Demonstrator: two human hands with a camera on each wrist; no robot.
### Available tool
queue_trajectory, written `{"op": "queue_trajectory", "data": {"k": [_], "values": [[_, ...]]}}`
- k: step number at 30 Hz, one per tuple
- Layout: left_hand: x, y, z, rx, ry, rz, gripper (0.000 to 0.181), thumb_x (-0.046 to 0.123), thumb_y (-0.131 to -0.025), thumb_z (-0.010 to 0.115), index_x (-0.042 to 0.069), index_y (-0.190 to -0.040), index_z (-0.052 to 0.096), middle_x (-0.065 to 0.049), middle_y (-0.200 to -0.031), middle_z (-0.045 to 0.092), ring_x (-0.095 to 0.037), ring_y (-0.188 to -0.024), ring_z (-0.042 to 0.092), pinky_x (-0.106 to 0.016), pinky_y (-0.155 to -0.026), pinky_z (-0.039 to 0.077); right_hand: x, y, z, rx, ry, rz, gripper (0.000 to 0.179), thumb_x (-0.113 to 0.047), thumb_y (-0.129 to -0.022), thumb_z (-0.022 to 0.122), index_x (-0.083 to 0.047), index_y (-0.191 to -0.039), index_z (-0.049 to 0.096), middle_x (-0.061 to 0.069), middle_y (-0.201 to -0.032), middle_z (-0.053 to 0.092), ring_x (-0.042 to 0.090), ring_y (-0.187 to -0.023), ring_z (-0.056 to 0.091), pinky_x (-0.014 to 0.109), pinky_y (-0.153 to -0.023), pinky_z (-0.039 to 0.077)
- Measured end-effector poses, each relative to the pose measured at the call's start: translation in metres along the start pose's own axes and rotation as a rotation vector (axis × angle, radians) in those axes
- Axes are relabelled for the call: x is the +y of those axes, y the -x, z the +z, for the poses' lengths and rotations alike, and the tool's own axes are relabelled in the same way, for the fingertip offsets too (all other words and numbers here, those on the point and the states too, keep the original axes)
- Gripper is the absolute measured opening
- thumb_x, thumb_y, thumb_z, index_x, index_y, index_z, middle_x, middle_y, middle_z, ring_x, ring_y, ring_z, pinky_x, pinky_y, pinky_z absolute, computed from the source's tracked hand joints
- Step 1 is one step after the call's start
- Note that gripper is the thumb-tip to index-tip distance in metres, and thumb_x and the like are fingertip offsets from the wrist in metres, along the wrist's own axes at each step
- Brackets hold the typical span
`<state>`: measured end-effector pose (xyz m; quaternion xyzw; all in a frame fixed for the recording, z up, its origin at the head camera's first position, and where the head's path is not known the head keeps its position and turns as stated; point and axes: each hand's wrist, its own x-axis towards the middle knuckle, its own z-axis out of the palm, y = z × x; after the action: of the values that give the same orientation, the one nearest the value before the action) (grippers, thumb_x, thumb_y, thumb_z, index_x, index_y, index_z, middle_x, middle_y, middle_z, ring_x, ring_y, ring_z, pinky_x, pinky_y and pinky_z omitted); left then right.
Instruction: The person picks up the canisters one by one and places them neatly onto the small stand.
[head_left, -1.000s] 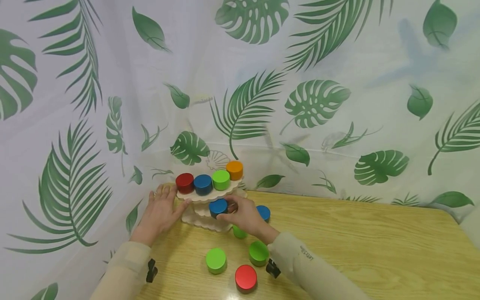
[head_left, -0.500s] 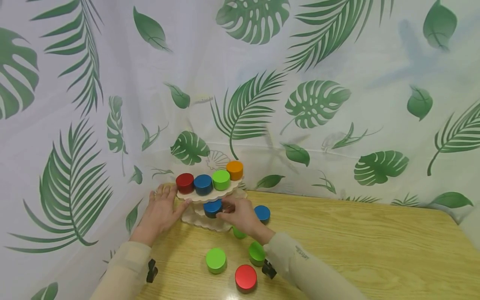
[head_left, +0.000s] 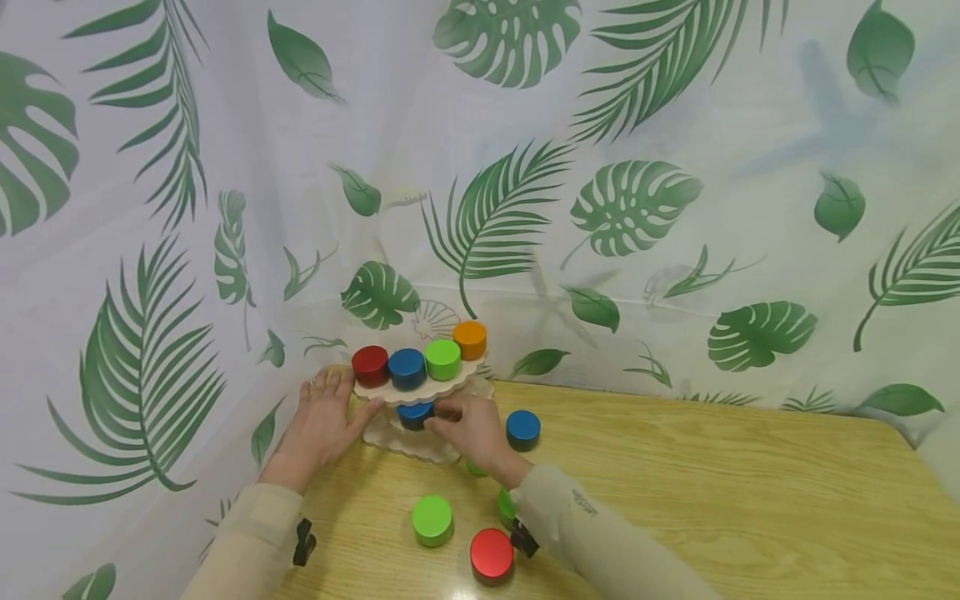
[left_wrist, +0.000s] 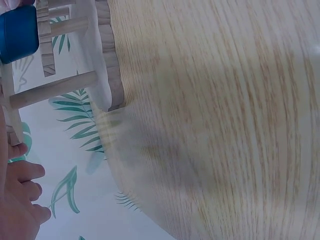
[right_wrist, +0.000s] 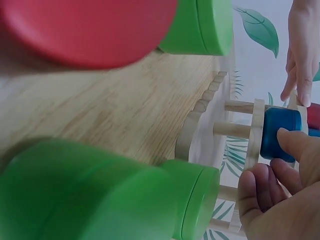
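A tiered wooden stand with scalloped shelves (head_left: 405,446) is at the left of the table. On its top shelf sit a dark red tin (head_left: 371,366), a blue one, a light green one and an orange one. Another round blue tin (right_wrist: 280,132) is on the middle shelf, partly hidden by the top one in the head view. My right hand (head_left: 474,429) pinches this tin from the right, thumb against its side and the other fingers curled. My left hand (head_left: 318,421) rests at the stand's left end, its extended thumb touching the top shelf.
A loose blue tin (head_left: 523,430) stands right of the stand. Nearer me are a light green tin (head_left: 432,520), a red tin (head_left: 492,556) and darker green ones partly covered by my right arm. A leaf-patterned cloth (head_left: 637,333) hangs behind and at left.
My right hand has slid the blue tin leftward along the middle shelf, under the top one. The left hand has stayed in place.
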<state>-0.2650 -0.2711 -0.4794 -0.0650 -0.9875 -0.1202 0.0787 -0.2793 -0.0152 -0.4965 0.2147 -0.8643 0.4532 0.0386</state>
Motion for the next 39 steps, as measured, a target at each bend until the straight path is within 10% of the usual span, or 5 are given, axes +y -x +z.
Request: {"op": "queue_trajectory", "data": {"k": [23, 39], "values": [[0.001, 0.001, 0.001, 0.007, -0.003, 0.002, 0.084, 0.057, -0.107, 0.047, -0.009, -0.158, 0.037, -0.033, -0.163, 0.038, -0.055, -0.156, 0.025, -0.072, -0.126, 0.018, -0.008, -0.005, 0.010, 0.029, 0.050, 0.024, 0.014, -0.018, -0.092, 0.082, -0.008, -0.101, 0.084, 0.002, -0.095, 0.082, 0.019, -0.091, 0.074, 0.028, -0.077, 0.059], [0.001, 0.000, 0.001, -0.008, 0.013, -0.001, 0.088, 0.061, -0.107, 0.044, -0.009, -0.159, 0.034, -0.034, -0.165, 0.035, -0.054, -0.157, 0.022, -0.071, -0.127, 0.016, 0.015, 0.014, -0.048, -0.013, -0.003, 0.129, 0.027, -0.026, -0.095, 0.079, -0.008, -0.115, 0.079, 0.004, -0.110, 0.077, 0.015, -0.090, 0.064, 0.029, -0.078, 0.056]]}}
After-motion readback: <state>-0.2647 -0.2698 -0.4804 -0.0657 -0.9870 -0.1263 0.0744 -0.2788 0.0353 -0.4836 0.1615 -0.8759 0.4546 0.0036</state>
